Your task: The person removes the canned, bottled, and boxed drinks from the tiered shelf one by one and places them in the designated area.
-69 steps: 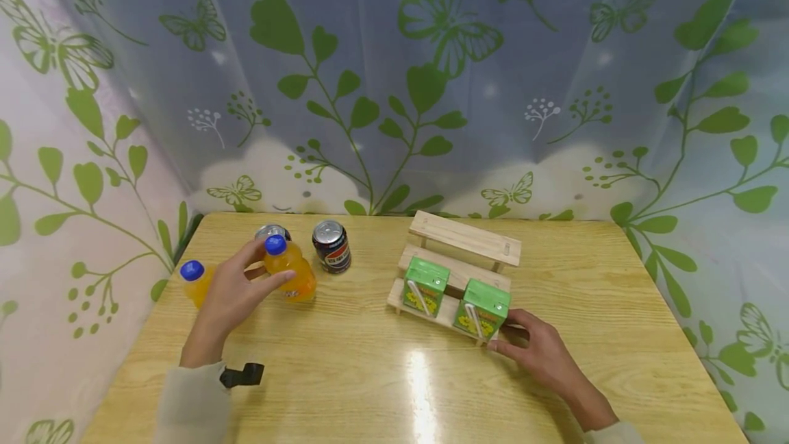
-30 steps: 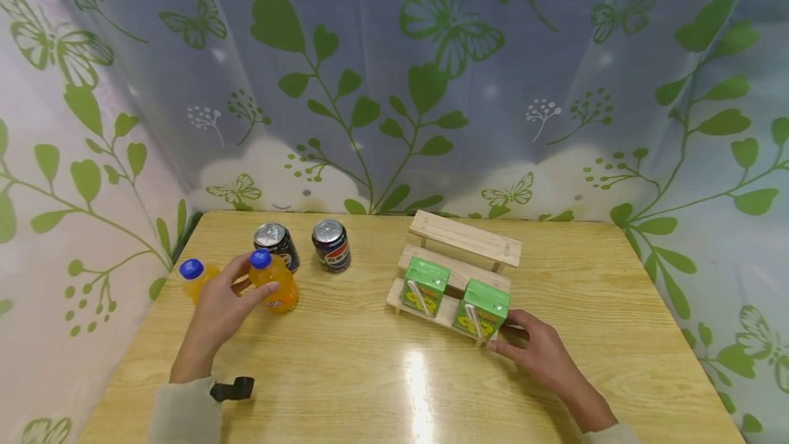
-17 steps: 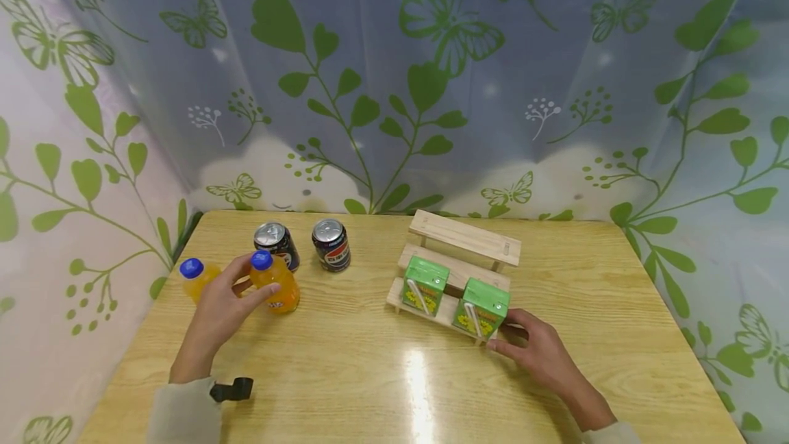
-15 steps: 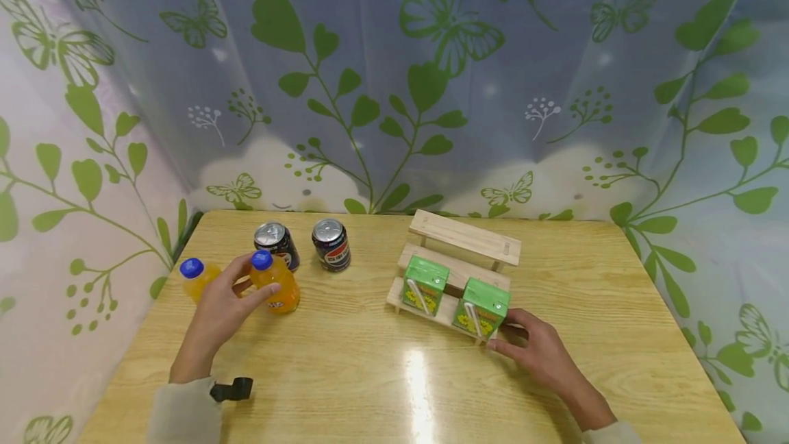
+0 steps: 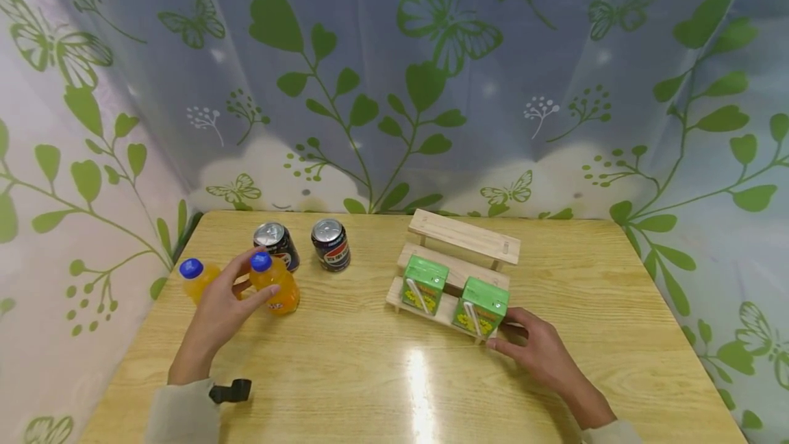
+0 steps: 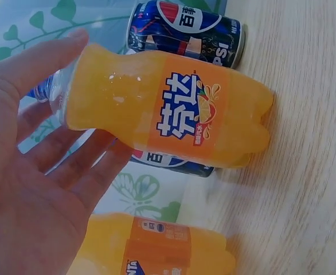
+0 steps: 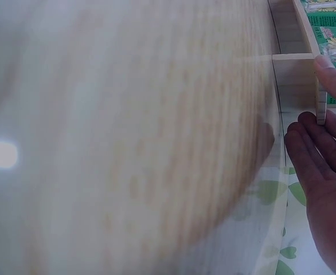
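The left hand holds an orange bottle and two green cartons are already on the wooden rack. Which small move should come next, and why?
Probably lift the orange soda bottle and carry it toward the wooden rack. The left hand grips it upright on the table, the right hand touches the rack's near corner as if steadying it, and the two upper steps are bare behind the green cartons.

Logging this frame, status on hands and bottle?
Left hand grips orange bottle, upright on table. Right hand rests against wooden rack. Cans close behind bottle.
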`<state>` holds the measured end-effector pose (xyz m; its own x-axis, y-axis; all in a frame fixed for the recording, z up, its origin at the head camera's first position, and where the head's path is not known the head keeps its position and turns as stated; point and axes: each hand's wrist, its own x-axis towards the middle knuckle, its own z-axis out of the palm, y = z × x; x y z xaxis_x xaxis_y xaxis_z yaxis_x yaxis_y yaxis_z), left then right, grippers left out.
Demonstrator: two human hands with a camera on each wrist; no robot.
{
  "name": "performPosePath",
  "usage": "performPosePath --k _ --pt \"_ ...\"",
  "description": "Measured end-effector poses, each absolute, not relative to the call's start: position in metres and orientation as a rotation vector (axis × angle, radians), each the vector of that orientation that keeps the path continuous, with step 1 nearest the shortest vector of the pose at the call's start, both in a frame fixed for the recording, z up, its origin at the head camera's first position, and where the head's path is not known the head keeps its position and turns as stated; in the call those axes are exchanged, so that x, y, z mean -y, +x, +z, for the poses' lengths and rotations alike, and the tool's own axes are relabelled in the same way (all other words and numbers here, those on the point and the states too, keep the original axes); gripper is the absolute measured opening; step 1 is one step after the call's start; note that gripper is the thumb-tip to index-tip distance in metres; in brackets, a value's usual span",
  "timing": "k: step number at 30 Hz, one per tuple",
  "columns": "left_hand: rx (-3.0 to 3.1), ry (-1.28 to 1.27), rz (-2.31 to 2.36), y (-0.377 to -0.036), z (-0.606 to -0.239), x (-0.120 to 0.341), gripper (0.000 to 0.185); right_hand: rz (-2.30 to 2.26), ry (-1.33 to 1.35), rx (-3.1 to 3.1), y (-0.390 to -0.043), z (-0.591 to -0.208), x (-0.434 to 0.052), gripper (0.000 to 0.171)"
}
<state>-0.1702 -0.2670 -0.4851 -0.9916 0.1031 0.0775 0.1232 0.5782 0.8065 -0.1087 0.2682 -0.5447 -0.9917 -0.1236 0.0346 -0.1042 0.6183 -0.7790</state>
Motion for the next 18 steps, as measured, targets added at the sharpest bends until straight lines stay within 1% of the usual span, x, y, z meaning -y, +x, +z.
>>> performPosePath --k 3,8,12,18 --pt "2.684 -0.255 -1.46 -0.171 -0.485 0.266 0.076 -1.346 -0.194 -2.805 -0.109 -0.545 -0.268 0.055" --pt "2.552 -0.353 -1.502 -0.174 -0.479 0.264 0.069 -1.359 -0.186 -2.787 -0.109 -0.545 -0.269 0.055" --pt "2.531 -0.403 -1.458 -0.178 -0.468 0.261 0.065 -1.363 -0.19 -2.783 -0.109 -0.545 -0.269 0.055" --pt "2.575 -0.417 -1.339 -0.184 -0.45 0.255 0.064 -1.361 -0.178 -2.776 -0.109 -0.545 -0.269 0.057"
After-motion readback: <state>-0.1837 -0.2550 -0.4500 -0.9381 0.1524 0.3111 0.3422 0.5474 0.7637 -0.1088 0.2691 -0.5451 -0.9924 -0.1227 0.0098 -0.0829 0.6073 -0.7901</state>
